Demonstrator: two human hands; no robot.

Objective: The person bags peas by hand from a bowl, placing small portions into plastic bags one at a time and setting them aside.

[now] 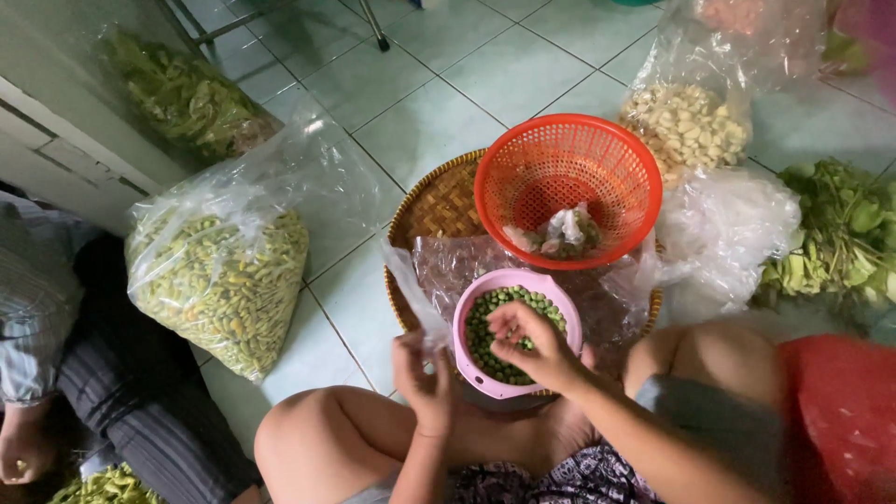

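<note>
Tiled floor point(439, 112): pink bowl point(560, 297) (green peas point(485, 336))

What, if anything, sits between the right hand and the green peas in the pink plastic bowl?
Nothing visible: the right hand hovers directly over the green peas in the pink plastic bowl, fingertips down among them. The left hand is beside the bowl's rim.

The pink bowl point(516, 283) looks like smooth, matt plastic, and the orange basket point(567, 187) like perforated plastic. The round tray point(435, 203) is woven wicker on a glossy tiled floor point(439, 112).
</note>
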